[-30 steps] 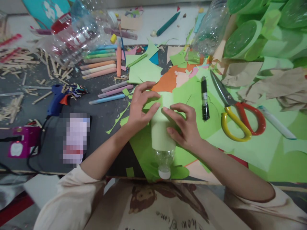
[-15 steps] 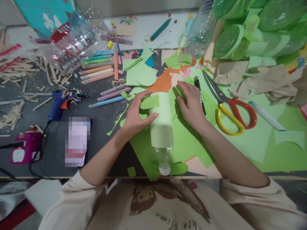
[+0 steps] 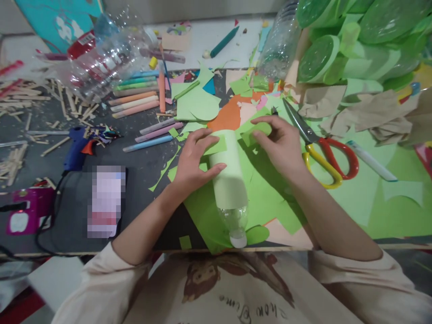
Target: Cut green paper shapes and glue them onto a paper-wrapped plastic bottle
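Observation:
A clear plastic bottle (image 3: pixel 230 180) with a white cap lies on green paper sheets, its cap end toward me. Pale green paper wraps its body, and a brighter green paper tab (image 3: pixel 221 145) lies against its far left part. My left hand (image 3: pixel 197 157) is closed on the bottle's left side, thumb and fingers across the wrap and tab. To the right of the bottle, my right hand (image 3: pixel 281 144) pinches a rounded green paper piece (image 3: pixel 259 132) between thumb and forefinger. Beside the cap is a green oval paper piece (image 3: pixel 258 234).
Scissors (image 3: pixel 319 146) with red and yellow handles lie at right, near a white-barrelled pen (image 3: pixel 371 160). Green-wrapped bottles (image 3: pixel 357 58) are stacked at back right. A blue glue gun (image 3: pixel 74 150), a phone (image 3: pixel 105 200) and several markers (image 3: pixel 137 99) occupy the left.
My right hand has lifted a little to the right and now holds a rounded green paper piece. The bottle's cap end has swung slightly right, and my left hand stays on it.

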`<state>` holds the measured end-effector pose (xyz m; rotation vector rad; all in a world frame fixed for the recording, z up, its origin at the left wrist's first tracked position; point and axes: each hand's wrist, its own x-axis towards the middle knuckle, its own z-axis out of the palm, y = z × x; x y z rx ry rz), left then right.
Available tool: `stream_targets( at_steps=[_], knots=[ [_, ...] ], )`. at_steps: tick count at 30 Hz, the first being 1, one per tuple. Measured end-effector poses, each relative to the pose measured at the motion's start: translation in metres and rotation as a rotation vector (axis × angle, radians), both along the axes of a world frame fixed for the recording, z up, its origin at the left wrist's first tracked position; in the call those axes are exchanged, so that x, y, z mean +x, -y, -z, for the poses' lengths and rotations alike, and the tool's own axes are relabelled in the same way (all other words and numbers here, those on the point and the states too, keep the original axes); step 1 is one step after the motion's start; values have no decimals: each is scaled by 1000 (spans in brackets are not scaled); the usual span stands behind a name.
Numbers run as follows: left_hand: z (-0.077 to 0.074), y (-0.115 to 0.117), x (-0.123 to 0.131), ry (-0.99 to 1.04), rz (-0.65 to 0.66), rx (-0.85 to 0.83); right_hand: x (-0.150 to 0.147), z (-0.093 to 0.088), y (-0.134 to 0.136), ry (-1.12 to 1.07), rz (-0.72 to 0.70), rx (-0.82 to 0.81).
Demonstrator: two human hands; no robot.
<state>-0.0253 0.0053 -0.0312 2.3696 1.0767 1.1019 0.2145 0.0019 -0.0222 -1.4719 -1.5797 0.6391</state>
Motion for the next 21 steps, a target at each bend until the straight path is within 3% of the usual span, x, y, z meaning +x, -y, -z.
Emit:
stream_targets(
  at_steps=[5, 8, 13, 21],
  knots=[
    [-3, 3, -2, -37, 56, 53, -10, -35, 3, -168, -78, -14],
    [-4, 3, -5, -64, 93, 44, -21, -45, 3, -215, -68, -34],
    [-7, 5, -7, -119, 91, 8, -30, -44, 3, -312, -22, -61],
    [-5, 5, -9, -109, 82, 25, -31, -42, 5, -251, -48, -14]
  ],
)
